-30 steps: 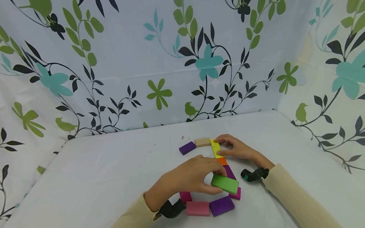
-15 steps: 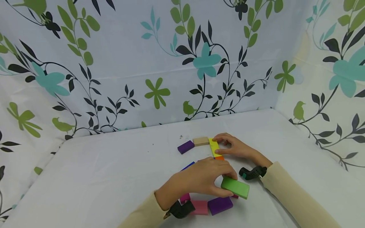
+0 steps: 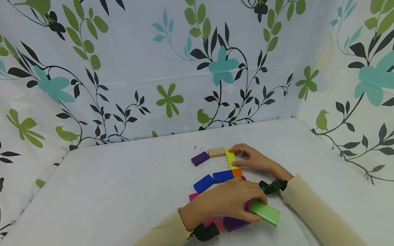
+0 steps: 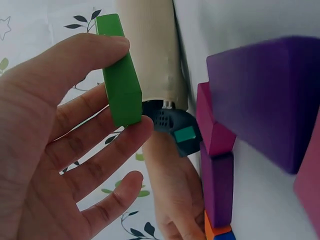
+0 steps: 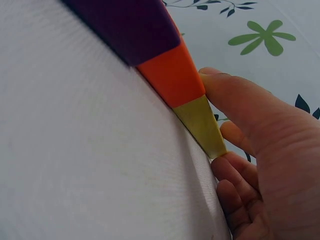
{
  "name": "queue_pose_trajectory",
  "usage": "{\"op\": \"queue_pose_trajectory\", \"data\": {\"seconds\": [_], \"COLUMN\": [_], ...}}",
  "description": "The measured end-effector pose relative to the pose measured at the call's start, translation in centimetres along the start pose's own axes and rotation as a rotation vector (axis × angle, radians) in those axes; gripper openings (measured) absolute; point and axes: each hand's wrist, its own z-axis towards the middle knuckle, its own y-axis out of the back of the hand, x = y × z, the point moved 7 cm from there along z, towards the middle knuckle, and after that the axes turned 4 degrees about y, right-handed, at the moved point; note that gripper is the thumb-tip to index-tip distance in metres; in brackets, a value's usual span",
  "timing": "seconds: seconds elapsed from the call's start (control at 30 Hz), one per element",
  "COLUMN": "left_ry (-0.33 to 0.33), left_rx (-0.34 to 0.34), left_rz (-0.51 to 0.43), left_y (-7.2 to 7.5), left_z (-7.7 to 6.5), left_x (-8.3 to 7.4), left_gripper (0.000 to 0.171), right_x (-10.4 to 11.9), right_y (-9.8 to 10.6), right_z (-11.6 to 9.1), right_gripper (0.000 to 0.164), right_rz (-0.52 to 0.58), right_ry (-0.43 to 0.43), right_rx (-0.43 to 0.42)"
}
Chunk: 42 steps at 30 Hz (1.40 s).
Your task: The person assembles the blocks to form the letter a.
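My left hand (image 3: 227, 200) pinches a green block (image 3: 266, 212) by one end, thumb on one face and fingers on the other. In the left wrist view the green block (image 4: 117, 80) stands clear of the table, the little finger apart from it. My right hand (image 3: 258, 161) rests at the outer side of a yellow block (image 3: 230, 159), index fingertip at its far end and thumb near its other end. That block touches an orange block (image 3: 236, 173). The right wrist view shows the thumb beside the orange block (image 5: 177, 75) and fingertips at the yellow block's (image 5: 207, 125) end.
Flat blocks form a curving line on the white table (image 3: 123, 191): a purple one (image 3: 200, 159), a tan one (image 3: 217, 152), blue ones (image 3: 223, 176), a pink one (image 3: 215, 222) and another purple one (image 3: 235, 223). My left hand covers part of it. A leaf-patterned cloth (image 3: 132, 68) hangs behind.
My left hand has carried the green block right and toward me, uncovering the blue blocks. The right hand keeps its place at the yellow block.
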Motion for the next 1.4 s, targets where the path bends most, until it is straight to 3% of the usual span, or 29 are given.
{"op": "queue_pose_trajectory", "data": {"seconds": [0.37, 0.57, 1.4], "left_ry": [0.048, 0.061, 0.135], "left_rx": [0.013, -0.012, -0.021], "left_rz": [0.055, 0.073, 0.083], "left_y": [-1.1, -1.1, -2.6], "left_z": [0.6, 1.0, 2.7], "left_x": [-0.3, -0.4, -0.1], "left_gripper": [0.03, 0.031, 0.033], "right_x": [-0.4, -0.3, 0.0], "right_y": [-0.1, 0.1, 0.0], "right_z": [0.1, 0.0, -0.1], "right_gripper": [0.048, 0.048, 0.05], "right_rz": [-0.011, -0.008, -0.003], "right_ry": [0.0, 0.002, -0.033], "right_rx": [0.001, 0.002, 0.003]}}
